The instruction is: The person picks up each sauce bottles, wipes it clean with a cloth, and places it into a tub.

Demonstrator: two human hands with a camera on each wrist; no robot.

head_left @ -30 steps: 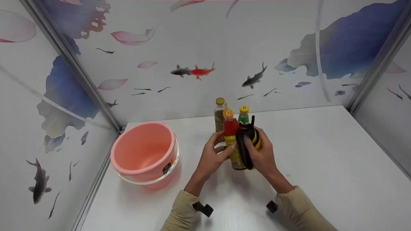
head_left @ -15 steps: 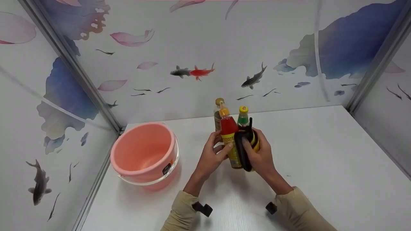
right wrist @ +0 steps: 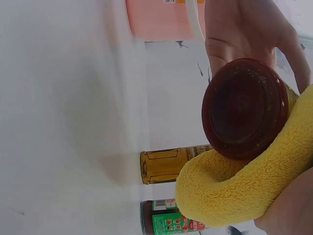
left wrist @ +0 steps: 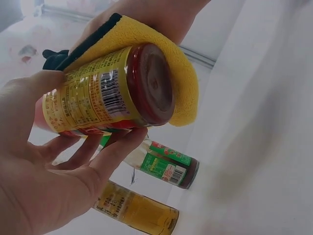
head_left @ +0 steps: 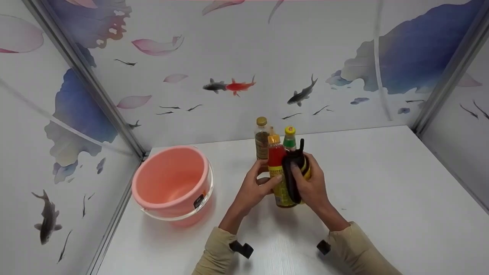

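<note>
My left hand (head_left: 254, 187) grips a sauce bottle (head_left: 276, 156) with red contents, a yellow label and an orange nozzle cap. It is held off the table, its base tipped toward me; the left wrist view shows the barcode on its label (left wrist: 93, 93). My right hand (head_left: 314, 183) holds a folded cloth (head_left: 289, 181), black on one face and fluffy yellow on the other. In the right wrist view the yellow face (right wrist: 239, 196) lies against the bottle's side near its dark base (right wrist: 244, 107). The right fingers are mostly hidden behind the cloth.
Behind the hands stand a gold-capped bottle (head_left: 261, 141) of amber liquid and a yellow-capped bottle (head_left: 289, 142) with green on it. A pink bucket (head_left: 206, 183) with a white handle stands at the left on the white table (head_left: 382, 198). Printed wall panels enclose the table.
The sauce bottle leaned left half a second ago; now it is more upright and slightly lower and nearer me. The cloth has shifted slightly right with it. Both hands keep their hold.
</note>
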